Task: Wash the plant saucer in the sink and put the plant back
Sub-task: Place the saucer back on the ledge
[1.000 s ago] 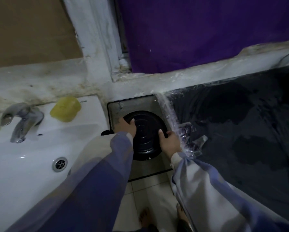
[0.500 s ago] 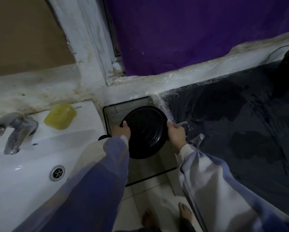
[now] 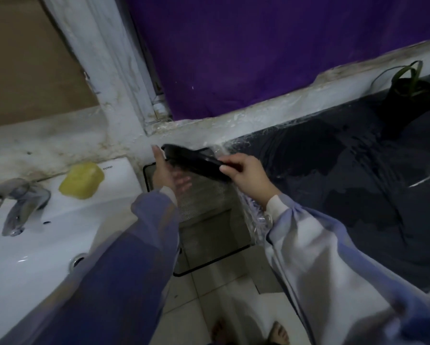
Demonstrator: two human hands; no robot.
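Open air runs left over the sink's [image 3: 47, 245] near rim; soap [image 3: 81, 180] and faucet [image 3: 17, 202] crowd its far edge, the ledge [image 3: 234, 125] closes far.

A small home bathroom or washroom, quite worn.

A white ceramic sink [image 3: 35, 257] with the mark TOTO [image 3: 107, 168] stands on the left. It has a metal tap [image 3: 17, 205], a round drain [image 3: 77, 260] and a piece of yellow soap [image 3: 81, 180] on its rim. Behind it runs a stained white ledge [image 3: 47, 143], and above the ledge there is a window frame [image 3: 114, 66] with peeling paint and a purple curtain [image 3: 258, 51]. The floor [image 3: 221, 295] is of pale tiles, and bare feet [image 3: 280, 332] stand on it. Beside the sink is a low mesh stand [image 3: 204, 195]. To the right is a dark surface [image 3: 358, 183] with wrinkled clear film at its edge, and a potted plant [image 3: 405, 93] stands at its far end.
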